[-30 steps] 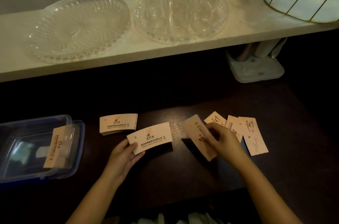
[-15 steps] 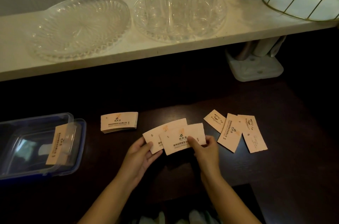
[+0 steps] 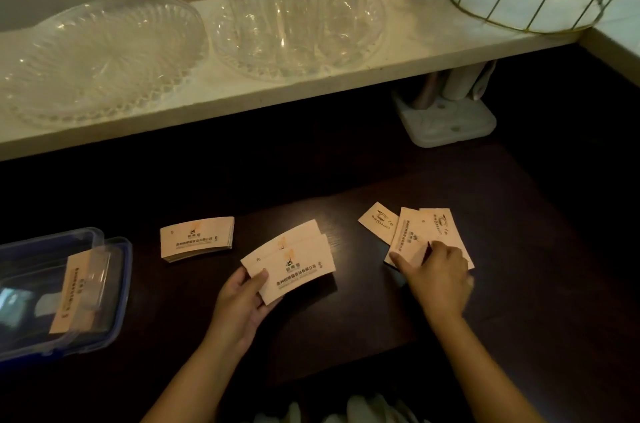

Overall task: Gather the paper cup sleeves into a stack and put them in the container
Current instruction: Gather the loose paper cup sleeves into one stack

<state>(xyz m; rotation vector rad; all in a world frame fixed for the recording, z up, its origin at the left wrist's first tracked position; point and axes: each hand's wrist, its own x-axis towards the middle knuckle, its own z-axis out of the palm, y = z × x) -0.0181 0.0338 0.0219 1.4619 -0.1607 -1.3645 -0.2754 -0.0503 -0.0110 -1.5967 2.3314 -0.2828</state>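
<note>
So the left hand (image 3: 242,301) is pinching two overlapped sleeves (image 3: 294,265) by their near corner, while the right hand (image 3: 436,275) presses fingers down on three loose sleeves (image 3: 408,232) at 3 o'clock on the table (image 3: 346,336). A stack (image 3: 196,238) sits at 10 o'clock, the container (image 3: 121,284) at 9 with one sleeve inside.

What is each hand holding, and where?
Left hand pinches two sleeves at their near-left corner. Right hand presses on loose sleeves, none lifted.
</note>
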